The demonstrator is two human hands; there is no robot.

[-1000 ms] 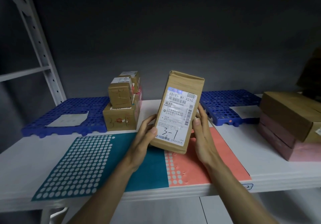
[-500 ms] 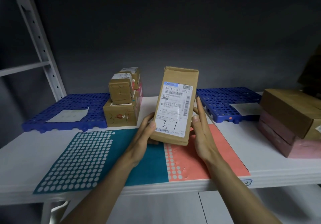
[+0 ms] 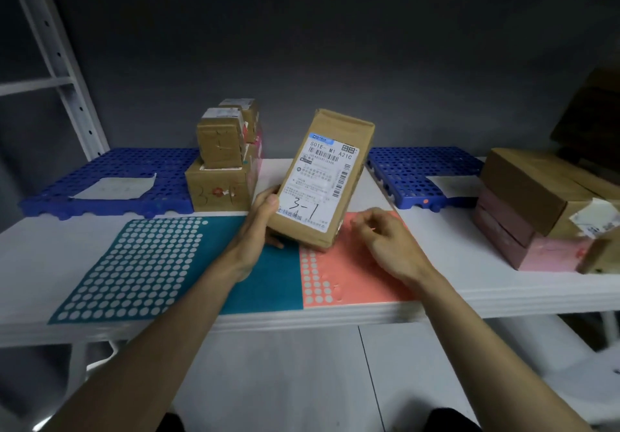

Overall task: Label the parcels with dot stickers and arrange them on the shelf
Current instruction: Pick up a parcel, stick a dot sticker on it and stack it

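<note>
Right hand point(image 3: 385, 240) now off parcel point(image 3: 322, 183)

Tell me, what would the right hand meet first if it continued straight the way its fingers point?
Probably the salmon-pink sticker sheet just under the right hand; its curled fingers aim left towards the brown parcel, but depth is unclear.

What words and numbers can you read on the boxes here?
"501E- M1 A21C": printed on the white label of the parcel the left hand holds.
"3-1": handwritten low on that label.
Its fine print and barcode digits: too small to read.
Marks on the stacked boxes: unclear.
Paper slips on the blue mats: blurred.
</note>
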